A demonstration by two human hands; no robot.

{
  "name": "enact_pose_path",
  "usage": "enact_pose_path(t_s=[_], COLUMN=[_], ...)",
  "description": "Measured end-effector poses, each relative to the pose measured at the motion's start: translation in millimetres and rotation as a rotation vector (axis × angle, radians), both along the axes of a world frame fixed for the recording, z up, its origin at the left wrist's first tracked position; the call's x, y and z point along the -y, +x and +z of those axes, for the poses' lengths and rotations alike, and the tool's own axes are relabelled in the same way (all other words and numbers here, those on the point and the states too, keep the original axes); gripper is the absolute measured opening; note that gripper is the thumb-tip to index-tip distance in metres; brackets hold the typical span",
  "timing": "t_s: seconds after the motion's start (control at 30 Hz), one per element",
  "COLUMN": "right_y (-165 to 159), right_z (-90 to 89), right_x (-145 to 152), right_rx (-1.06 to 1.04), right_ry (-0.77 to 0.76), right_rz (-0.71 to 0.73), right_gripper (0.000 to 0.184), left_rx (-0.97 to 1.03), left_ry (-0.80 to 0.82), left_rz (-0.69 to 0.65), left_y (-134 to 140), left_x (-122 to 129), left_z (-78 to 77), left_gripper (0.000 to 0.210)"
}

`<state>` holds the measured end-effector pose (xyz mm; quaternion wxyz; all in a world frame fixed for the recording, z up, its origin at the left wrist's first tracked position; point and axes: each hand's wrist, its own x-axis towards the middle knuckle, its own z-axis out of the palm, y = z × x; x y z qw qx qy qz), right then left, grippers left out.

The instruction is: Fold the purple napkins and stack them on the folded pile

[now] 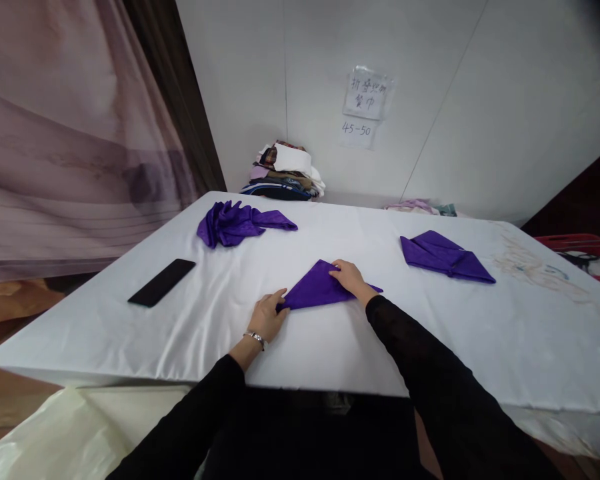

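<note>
A purple cloth napkin (pixel 313 287), folded to a triangle, lies flat on the white-covered table in front of me. Its left corner is between the thumb and fingers of my left hand (pixel 267 318), which wears a silver bracelet on the wrist. My right hand (pixel 349 275) grips the upper right edge with bent fingers and covers part of the cloth. A thin purple tip sticks out past that hand. Farther right is another folded purple napkin (pixel 443 257). Back left sits a purple napkin gathered into pleats (pixel 233 225), with a flat tail pointing right.
A black flat rectangular object (pixel 163 283) lies at the table's left. The white tablecloth (pixel 205 333) has wrinkles and a printed pattern at right. Behind the table are a stack of folded cloths (pixel 285 175) and a wall sign (pixel 365 97). A red basket (pixel 587 250) stands at far right.
</note>
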<state>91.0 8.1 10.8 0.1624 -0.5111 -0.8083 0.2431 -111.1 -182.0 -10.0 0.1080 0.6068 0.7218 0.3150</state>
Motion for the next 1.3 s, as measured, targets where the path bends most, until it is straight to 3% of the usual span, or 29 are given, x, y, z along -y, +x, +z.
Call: enact_pose_path(t_s=[0.2, 0.5, 0.7, 0.93, 1.17, 1.3], right_y=[-1, 3, 2, 0, 1, 3], right_z=[-0.8, -10.2, -10.2, -13.3, -18.2, -17.9], right_x=[2, 6, 7, 7, 7, 8], right_rx=[0.107, 0.08, 0.103, 0.129, 0.135, 0.13], right_ry=[0.045, 0.09, 0.116, 0.153, 0.215, 0.224], right_rz=[0.027, 0.032, 0.047, 0.046, 0.1, 0.13], right_gripper=[0.04, 0.039, 0.04, 0.04, 0.04, 0.043], left_rx=[0.036, -0.002, -0.027, -0.086, -0.113, -0.131], left_ry=[0.036, 0.06, 0.091, 0.082, 0.083, 0.078], left_rz=[-0.001, -0.047, -0.122, -0.132, -0.219, -0.206], left_y=[-1, 1, -6, -14, -13, -11], left_x=[-1, 8, 15, 16, 20, 25], left_z=[-2.4, -3.9, -4.1, -7.1, -4.5, -5.4], left_gripper=[0.034, 0.028, 0.039, 0.005, 0.013, 0.018])
